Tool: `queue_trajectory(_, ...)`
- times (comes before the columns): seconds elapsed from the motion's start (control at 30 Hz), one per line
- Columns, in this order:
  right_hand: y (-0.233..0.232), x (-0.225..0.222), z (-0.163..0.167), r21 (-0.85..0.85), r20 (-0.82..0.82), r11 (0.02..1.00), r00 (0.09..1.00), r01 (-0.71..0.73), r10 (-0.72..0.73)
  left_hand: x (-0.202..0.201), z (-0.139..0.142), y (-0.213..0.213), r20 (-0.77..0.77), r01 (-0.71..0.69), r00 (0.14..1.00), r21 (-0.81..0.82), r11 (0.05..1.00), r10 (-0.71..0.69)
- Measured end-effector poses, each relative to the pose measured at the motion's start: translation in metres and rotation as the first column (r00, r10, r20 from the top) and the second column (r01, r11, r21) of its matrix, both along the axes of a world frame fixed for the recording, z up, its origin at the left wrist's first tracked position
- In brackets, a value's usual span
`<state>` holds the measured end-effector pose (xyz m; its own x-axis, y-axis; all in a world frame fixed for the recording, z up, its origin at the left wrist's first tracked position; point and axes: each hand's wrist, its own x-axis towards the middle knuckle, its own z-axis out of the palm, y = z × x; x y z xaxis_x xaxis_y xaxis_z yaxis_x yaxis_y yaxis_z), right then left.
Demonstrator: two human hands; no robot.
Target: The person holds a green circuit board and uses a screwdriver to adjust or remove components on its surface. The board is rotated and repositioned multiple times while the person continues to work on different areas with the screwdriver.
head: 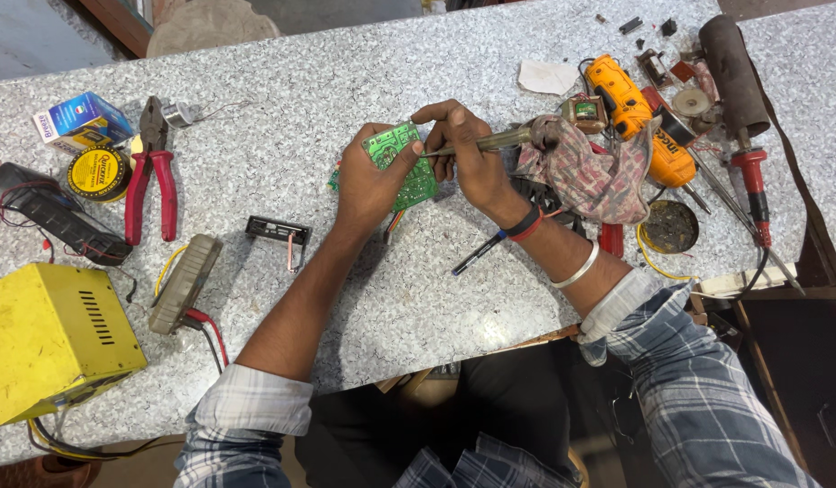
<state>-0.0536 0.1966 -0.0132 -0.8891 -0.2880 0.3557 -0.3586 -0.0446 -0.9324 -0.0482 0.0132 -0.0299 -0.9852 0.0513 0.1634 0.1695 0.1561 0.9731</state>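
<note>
Left hand (368,185) grips the green circuit board (402,167); right hand (468,154) is closed on the soldering iron (490,142). A slip could burn fingers or bridge joints.

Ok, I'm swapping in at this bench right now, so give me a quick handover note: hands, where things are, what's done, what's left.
Left hand: holds the green circuit board tilted up off the table.
Right hand: grips the soldering iron, tip at the board's upper edge.
Nearby: rag right of the hands, red pliers and yellow box to the left.
Done: board picked up, iron brought to it.
Left: the joint itself; its state is too small to tell.
</note>
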Motion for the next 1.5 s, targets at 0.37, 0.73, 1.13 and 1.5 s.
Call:
queue_trajectory(0.37, 0.0001, 0.0001, 0.0000, 0.000, 0.000, 1.000, 1.000, -0.003, 0.003, 0.0014, 0.0039, 0.0002, 0.046, 0.002, 0.999, -0.023, 1.000, -0.001)
queue_trajectory(0.73, 0.0005, 0.0004, 0.0009, 0.005, -0.001, 1.000, 1.000, -0.002, 0.002, 0.0014, 0.0037, -0.0002, 0.029, 0.008, 1.000, -0.007, 1.000, -0.008)
queue_trajectory(1.13, 0.0003, 0.0004, 0.0003, 0.004, 0.000, 1.000, 1.000, -0.005, 0.005, 0.0013, 0.0018, -0.0003, 0.002, 0.020, 1.000, 0.016, 1.000, -0.020)
queue_trajectory(1.5, 0.0001, 0.0002, -0.0004, -0.001, -0.013, 1.000, 1.000, -0.006, 0.006, 0.0018, 0.0024, 0.0000, 0.013, 0.021, 1.000, 0.017, 1.000, -0.022)
